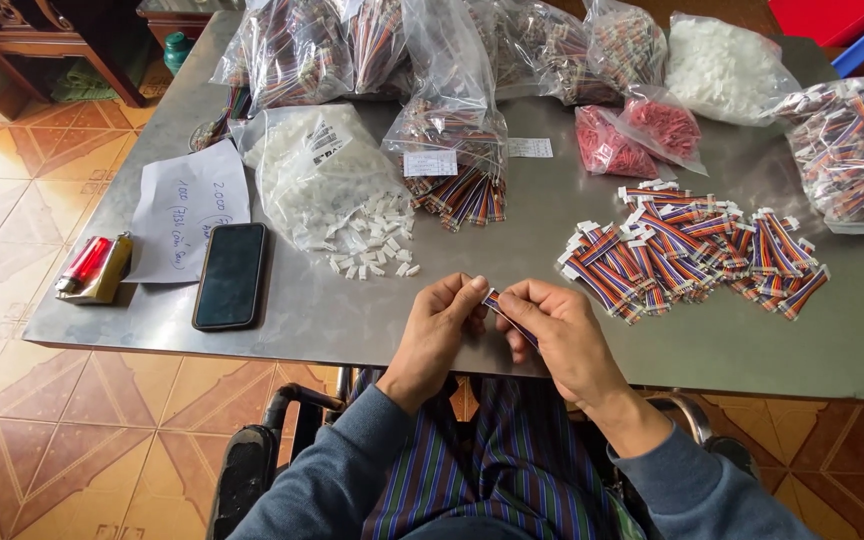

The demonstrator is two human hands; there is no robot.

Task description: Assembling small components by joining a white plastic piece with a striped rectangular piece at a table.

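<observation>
Both hands pinch one short multicoloured ribbon cable [508, 316] over the grey metal table [352, 320]. The left hand [442, 325] fingers grip its end; the right hand [557, 325] closes around its length.

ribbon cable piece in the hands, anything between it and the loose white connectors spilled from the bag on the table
Nothing visible does. Both the left hand and right hand pinch the ribbon cable piece, and only bare table lies between it and the loose white connectors.
</observation>
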